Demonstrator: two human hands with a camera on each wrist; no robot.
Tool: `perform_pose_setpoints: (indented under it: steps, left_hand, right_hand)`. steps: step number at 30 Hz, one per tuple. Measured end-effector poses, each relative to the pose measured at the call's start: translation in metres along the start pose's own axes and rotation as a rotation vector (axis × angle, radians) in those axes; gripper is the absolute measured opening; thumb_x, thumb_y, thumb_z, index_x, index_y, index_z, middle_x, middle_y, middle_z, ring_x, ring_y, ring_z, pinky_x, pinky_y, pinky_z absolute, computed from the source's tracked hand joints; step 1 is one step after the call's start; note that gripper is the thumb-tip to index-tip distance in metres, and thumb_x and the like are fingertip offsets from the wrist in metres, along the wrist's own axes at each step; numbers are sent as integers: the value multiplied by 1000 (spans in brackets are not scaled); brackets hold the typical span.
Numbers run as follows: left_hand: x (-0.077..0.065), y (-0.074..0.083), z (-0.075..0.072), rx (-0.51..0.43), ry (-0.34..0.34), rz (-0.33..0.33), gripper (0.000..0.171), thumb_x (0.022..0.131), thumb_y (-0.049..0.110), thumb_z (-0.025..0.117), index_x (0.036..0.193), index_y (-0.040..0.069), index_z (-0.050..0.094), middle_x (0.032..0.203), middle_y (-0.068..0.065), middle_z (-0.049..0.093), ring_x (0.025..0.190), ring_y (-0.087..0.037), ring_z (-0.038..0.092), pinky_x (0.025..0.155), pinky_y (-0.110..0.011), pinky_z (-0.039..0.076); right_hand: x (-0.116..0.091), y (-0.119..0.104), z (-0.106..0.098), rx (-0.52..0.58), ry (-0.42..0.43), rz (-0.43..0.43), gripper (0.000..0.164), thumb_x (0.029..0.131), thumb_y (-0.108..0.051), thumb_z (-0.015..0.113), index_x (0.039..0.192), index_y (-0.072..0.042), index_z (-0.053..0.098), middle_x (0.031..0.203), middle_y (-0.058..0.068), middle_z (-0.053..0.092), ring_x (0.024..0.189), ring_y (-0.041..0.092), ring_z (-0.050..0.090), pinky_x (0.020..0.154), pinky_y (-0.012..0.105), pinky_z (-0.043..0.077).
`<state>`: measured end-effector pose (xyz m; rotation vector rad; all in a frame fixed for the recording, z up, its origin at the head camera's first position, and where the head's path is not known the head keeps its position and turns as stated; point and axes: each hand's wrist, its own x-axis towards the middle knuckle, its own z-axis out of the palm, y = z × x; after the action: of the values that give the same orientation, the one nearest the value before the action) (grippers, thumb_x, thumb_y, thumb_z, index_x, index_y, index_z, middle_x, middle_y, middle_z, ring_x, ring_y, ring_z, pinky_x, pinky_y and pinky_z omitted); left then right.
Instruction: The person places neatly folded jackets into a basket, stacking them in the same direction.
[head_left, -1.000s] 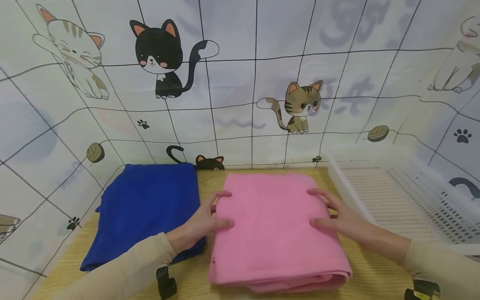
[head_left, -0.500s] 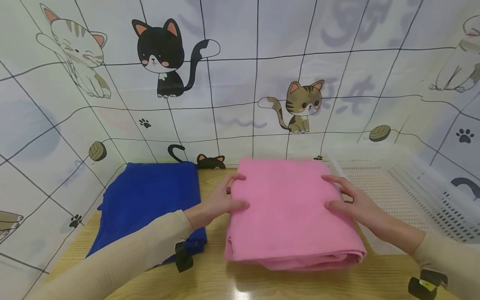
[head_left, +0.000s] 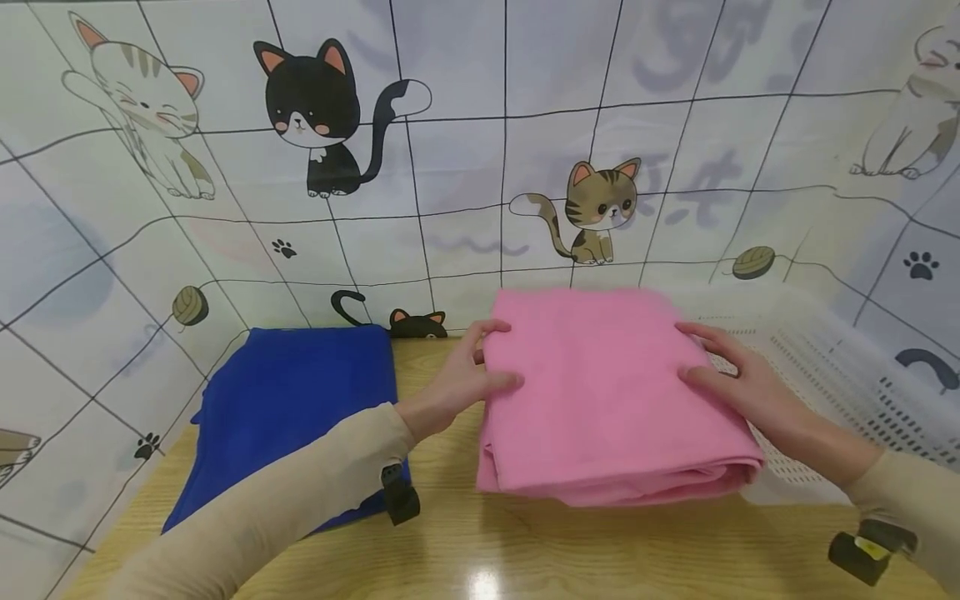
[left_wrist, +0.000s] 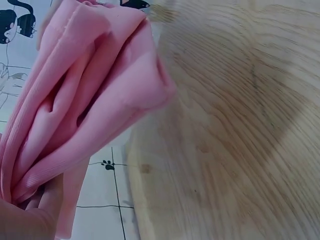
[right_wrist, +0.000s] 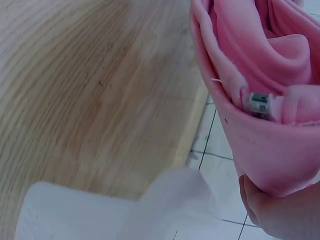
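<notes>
Left hand (head_left: 459, 379): clamped on the left side of the pink cloth (head_left: 592, 400), thumb on top.
Right hand (head_left: 757, 396): clamped on its right side, thumb on top.
Pink cloth: folded, between both hands, raised off the table (head_left: 465, 550).
Table: wooden, beneath both hands.
Basket (head_left: 862, 387): white, perforated, just beside the right hand.
Blue cloth (head_left: 300, 392): on the table, left of the left hand.
Wall (head_left: 465, 175): beyond both hands, cat-printed.
</notes>
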<state>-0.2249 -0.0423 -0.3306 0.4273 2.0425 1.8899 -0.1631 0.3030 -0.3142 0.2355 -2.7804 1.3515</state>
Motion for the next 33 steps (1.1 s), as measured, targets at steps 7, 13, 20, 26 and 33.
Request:
perform_pose_setpoints:
  steps: [7, 13, 20, 26, 33]
  left_hand:
    - [7, 1, 3, -102, -32, 45, 69, 84, 4, 69, 143, 22, 36, 122, -23, 54, 95, -28, 63, 76, -38, 54]
    - [15, 1, 8, -143, -70, 46, 67, 87, 5, 67, 143, 23, 35, 122, -22, 55, 97, -27, 63, 79, -39, 53]
    - [24, 4, 23, -172, -87, 52, 72, 85, 2, 68, 144, 25, 34, 120, -19, 58, 99, -26, 63, 82, -40, 53]
    - [31, 10, 35, -204, -114, 77, 77, 85, -1, 66, 147, 29, 31, 120, -19, 58, 104, -26, 61, 85, -41, 51]
    - [35, 16, 52, -211, -129, 57, 75, 87, -1, 64, 145, 33, 30, 121, -16, 56, 105, -24, 59, 88, -41, 49]
  right_hand:
    - [0, 2, -11, -36, 16, -26, 61, 99, -29, 53, 154, -20, 27, 147, 31, 31, 118, 48, 45, 73, 20, 44]
    - [1, 7, -18, -55, 12, 30, 62, 100, -34, 51, 154, -22, 25, 147, 33, 30, 115, 44, 48, 72, 21, 43]
    - [-1, 18, -31, -75, 31, 51, 61, 100, -35, 50, 154, -29, 24, 147, 33, 28, 118, 44, 43, 74, 23, 39]
    - [-1, 22, -45, -89, 72, 71, 61, 100, -35, 51, 154, -35, 24, 147, 34, 28, 116, 36, 45, 76, 25, 33]
    - [-3, 28, -59, -117, 104, 89, 61, 99, -37, 52, 154, -33, 25, 148, 31, 29, 117, 31, 44, 78, 22, 31]
